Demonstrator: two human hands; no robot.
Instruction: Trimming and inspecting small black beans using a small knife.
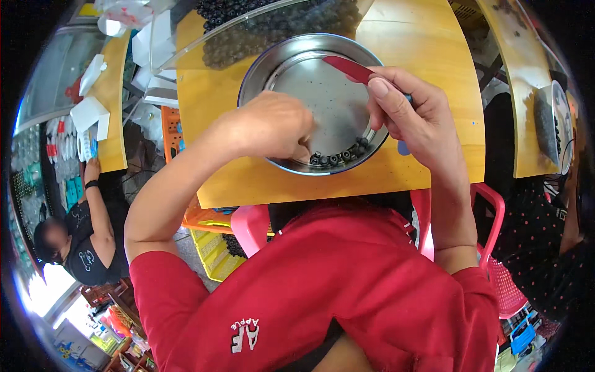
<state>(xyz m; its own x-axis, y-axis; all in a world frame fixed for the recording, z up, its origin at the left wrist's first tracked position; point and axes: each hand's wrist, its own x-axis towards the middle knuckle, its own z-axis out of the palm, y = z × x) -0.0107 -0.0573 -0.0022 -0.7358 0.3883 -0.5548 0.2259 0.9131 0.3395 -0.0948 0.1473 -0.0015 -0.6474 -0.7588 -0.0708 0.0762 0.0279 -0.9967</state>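
Note:
A round steel pan (259, 69) sits on the yellow table before me. Small black ring-like parts (334, 159) lie in a curved row along its near inner edge. My left hand (277, 127) reaches over the pan's left side, fingers curled together and pointing down beside that row; its fingertips are partly hidden and blurred. Raised above the pan's right side, my right hand (409, 108) grips a red knife-like tool (350, 67), its pointed end toward the upper left. A bit of blue (403, 148) shows below that hand, partly hidden.
Many black parts (248, 44) are heaped at the back of the table (427, 56), partly behind a clear plastic edge. Co-workers sit on both sides: one in a dark shirt (87, 242) at left, one in dotted clothing (533, 248) at right. A yellow crate (214, 254) stands below.

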